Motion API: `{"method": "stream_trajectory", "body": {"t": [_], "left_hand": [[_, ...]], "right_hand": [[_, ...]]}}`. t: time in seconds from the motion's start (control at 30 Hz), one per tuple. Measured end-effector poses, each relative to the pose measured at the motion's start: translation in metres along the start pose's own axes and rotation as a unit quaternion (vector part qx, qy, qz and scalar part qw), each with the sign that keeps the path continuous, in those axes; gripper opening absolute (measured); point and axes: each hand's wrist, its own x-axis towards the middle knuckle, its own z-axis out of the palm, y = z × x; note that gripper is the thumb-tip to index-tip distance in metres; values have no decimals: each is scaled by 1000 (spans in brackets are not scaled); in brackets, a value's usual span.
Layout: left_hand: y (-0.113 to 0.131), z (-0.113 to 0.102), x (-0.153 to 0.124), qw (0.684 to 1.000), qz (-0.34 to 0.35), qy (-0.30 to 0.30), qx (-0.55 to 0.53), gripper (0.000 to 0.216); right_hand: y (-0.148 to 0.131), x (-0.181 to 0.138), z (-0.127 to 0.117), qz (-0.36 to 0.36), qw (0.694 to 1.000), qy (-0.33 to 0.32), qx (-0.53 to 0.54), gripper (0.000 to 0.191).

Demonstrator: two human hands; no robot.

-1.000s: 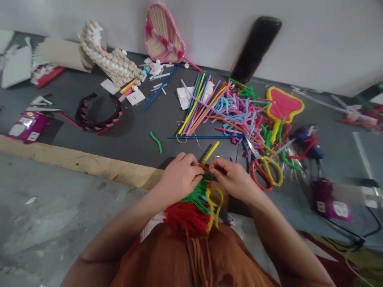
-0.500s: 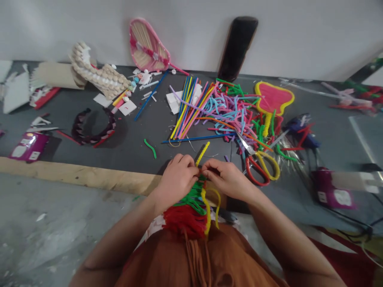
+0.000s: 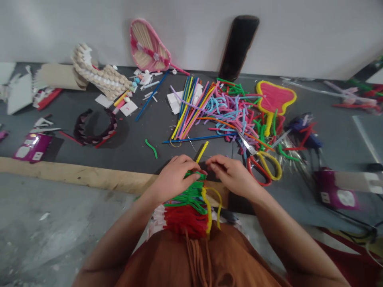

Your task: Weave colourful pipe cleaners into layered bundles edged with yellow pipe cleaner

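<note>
A piece made of pipe cleaners, with green rows [image 3: 190,193] above red rows [image 3: 185,219], lies at the table's front edge against my body. My left hand [image 3: 176,177] grips its upper left part, thumb on top of the green rows. Yellow pipe cleaner [image 3: 208,209] runs along its right side with a loop standing out, and a yellow end [image 3: 202,152] sticks up beyond the fingers. Just right of the piece is my right hand [image 3: 231,173], apart from it, finger and thumb brought together; anything pinched there is too small to make out.
Scissors [image 3: 260,165] with red and yellow handles lie to the right, beside a heap of cut pipe cleaners [image 3: 230,107]. Straight pipe cleaners [image 3: 188,109], a dark headband [image 3: 94,131] and a green scrap [image 3: 151,148] lie leftward. A phone [image 3: 239,48] leans on the wall.
My right hand has drawn away to the right from the piece's top edge. My left thumb now lies over the green rows, and more of them show.
</note>
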Motion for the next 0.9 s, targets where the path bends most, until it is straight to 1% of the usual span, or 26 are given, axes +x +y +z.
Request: {"method": "stream_trajectory", "body": {"t": [0.03,0.1,0.2,0.3,0.4,0.5,0.57,0.6,0.67,0.73,0.77,0.8,0.83,0.9], "left_hand": [[2,1,0,1000,-5,7,7,21],[4,4,1,999,-20,22,31,24],[3,10,3,997,-35,34,55,21],[1,13,2,997,-37,45,47,15],[1,14,2,997,-42,62,28,11],[1,13,2,996,-52,65,10,11],[3,12,0,996,-56,74,1,10],[4,12,-1,995,-56,86,1,8],[8,11,-8,990,-55,130,17,8],[14,12,-17,982,-55,176,51,11],[17,12,-22,979,-53,184,69,13],[20,14,-27,979,-48,181,85,14],[23,15,-31,980,-43,166,98,16],[27,20,-37,985,-37,123,113,19]], "right_hand": [[2,-3,-3,25,1000,8,-9,20],[3,-9,-5,69,997,-6,-30,20],[0,-12,-1,104,992,-41,-64,30],[-4,-11,9,98,989,-54,-92,32],[-4,-8,15,90,989,-71,-95,34],[-2,-11,13,95,988,-103,-64,36],[-1,-16,9,98,986,-131,-22,32],[-1,-18,8,100,984,-146,-1,28],[0,-23,7,105,980,-165,23,23],[1,-27,7,108,979,-170,17,22],[1,-29,8,108,980,-166,7,20],[0,-30,9,106,982,-158,-3,20],[0,-31,10,102,983,-149,-12,22],[-1,-32,12,91,987,-129,-28,24]]}}
